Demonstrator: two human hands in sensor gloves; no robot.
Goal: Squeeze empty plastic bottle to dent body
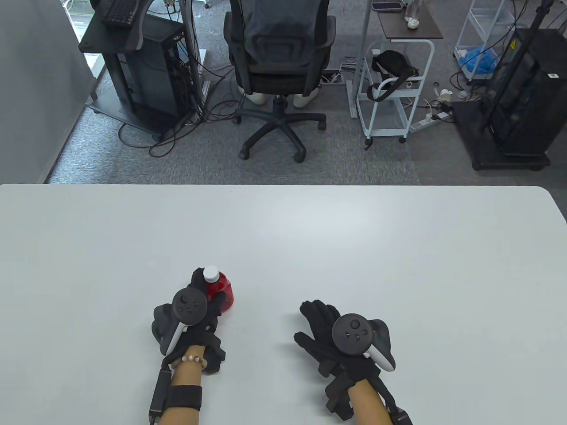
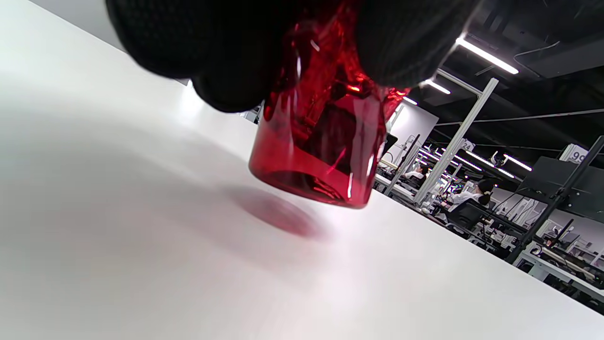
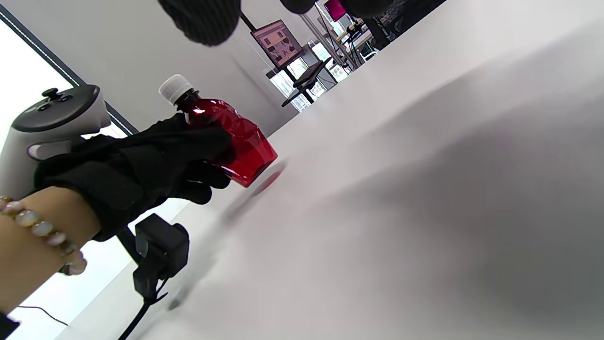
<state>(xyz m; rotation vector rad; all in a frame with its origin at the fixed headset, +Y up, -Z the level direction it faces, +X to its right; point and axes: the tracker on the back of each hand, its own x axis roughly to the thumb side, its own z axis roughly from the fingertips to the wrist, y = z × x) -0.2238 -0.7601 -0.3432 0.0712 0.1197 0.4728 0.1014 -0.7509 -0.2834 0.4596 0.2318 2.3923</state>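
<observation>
A small clear red plastic bottle (image 1: 220,288) with a white cap (image 1: 211,274) is gripped around its body by my left hand (image 1: 200,295), held upright a little above the white table (image 1: 310,248). In the left wrist view the bottle (image 2: 321,151) hangs below my gloved fingers (image 2: 222,52), its base off the surface with a red shadow under it. The right wrist view shows the bottle (image 3: 236,141) in my left hand (image 3: 155,160). My right hand (image 1: 321,321) lies flat on the table, fingers spread, empty, to the right of the bottle.
The table's far edge (image 1: 283,186) runs across the middle of the table view. Beyond it stand an office chair (image 1: 279,66), a computer stand (image 1: 141,66) and a white cart (image 1: 392,88) on the floor.
</observation>
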